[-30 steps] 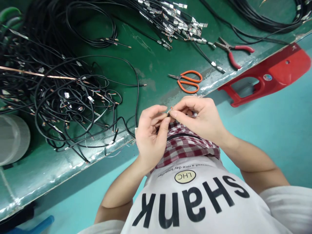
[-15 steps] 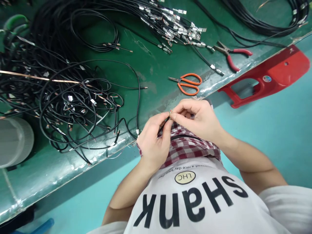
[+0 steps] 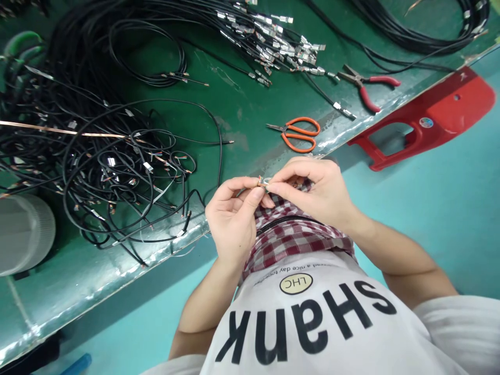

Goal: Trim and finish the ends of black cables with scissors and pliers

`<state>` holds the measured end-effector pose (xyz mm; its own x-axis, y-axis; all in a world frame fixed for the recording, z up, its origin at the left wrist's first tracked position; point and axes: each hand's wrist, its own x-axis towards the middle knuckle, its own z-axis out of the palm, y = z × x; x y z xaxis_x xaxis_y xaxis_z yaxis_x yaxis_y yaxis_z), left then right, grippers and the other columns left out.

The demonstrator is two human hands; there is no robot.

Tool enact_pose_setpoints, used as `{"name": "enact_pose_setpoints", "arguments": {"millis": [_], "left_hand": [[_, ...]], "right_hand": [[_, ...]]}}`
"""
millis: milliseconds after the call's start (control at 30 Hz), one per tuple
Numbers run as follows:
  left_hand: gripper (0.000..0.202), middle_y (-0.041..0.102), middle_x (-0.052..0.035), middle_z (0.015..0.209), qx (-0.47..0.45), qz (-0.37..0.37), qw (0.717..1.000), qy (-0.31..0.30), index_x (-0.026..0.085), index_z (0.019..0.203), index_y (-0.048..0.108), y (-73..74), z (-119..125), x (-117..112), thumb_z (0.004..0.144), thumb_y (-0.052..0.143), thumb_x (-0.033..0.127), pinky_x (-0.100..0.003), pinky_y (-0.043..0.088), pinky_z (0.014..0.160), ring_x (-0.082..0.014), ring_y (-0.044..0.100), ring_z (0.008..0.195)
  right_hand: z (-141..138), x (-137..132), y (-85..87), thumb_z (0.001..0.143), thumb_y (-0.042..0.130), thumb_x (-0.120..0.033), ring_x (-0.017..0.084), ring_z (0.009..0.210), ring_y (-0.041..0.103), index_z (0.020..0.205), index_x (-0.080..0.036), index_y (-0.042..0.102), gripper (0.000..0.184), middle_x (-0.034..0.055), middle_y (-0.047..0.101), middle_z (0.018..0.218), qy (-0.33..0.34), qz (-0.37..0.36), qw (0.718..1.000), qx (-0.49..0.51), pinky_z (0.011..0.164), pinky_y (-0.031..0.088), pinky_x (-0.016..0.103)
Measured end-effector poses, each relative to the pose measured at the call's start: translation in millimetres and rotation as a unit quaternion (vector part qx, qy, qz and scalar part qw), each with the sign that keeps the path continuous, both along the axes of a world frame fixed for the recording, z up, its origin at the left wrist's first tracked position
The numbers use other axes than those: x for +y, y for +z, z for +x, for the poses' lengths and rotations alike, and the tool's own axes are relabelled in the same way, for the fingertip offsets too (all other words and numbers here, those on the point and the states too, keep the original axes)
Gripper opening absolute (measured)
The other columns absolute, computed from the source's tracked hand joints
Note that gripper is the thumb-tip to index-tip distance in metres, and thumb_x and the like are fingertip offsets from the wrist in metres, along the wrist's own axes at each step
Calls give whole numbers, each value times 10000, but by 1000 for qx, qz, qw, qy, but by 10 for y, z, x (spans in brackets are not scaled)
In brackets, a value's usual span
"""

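Observation:
My left hand [image 3: 233, 216] pinches a tiny stripped cable end [image 3: 261, 183] between thumb and forefinger, its reddish and pale wire tips just showing. Opposite it, the fingertips of my right hand [image 3: 312, 183] close on the same end from the right, where a small whitish loop [image 3: 267, 180] shows. Fingers hide most of this end. Below the hands, a length of black cable [image 3: 291, 219] lies across the checked cloth at my waist. Orange-handled scissors [image 3: 299, 134] rest on the green table just beyond my hands.
Red-handled pliers [image 3: 367, 86] lie near the table edge. Black cables with metal connectors [image 3: 273, 44] fan out at the back, and a tangled cable heap [image 3: 117, 161] covers the left. A translucent tub [image 3: 25, 234] sits far left. A red plastic seat [image 3: 437, 117] stands beside the table.
My left hand has shifted a little left and its fingers have opened out around the cable end. A whitish loop now shows at my right fingertips. The view has moved slightly.

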<state>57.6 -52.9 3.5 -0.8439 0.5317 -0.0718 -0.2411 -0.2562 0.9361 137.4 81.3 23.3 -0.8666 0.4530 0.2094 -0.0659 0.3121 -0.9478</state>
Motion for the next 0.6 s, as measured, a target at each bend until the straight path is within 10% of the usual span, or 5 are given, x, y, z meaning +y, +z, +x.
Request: {"name": "enact_pose_setpoints", "arguments": {"millis": [600], "left_hand": [[154,610,-13,754,-60,9,998,-29,125,862,676,32,-48,12,817,756,248,-150,375,479,-19,493,523]], "right_hand": [[-36,-17,-98,879,712,-205,96,712,598,857,-141,729,70,10,687,812,16,-53,998,21,639,486,219]]}}
